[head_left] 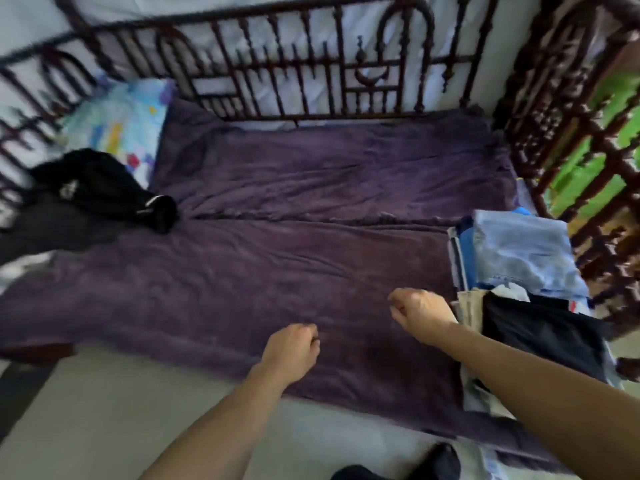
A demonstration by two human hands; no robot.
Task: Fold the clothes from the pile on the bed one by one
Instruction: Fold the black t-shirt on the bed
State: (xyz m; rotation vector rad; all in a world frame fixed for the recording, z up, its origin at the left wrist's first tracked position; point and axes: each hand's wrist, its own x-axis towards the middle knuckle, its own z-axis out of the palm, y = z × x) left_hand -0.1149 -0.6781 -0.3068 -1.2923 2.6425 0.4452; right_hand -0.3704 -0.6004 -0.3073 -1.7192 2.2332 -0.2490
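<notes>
Head view, left hand [291, 351], right hand [422, 315] curled

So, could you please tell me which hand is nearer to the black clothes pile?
Left. The left hand hovers over the purple blanket, right of the black clothes pile with bare blanket between; the right hand is farther right, beside the folded stack.
</notes>
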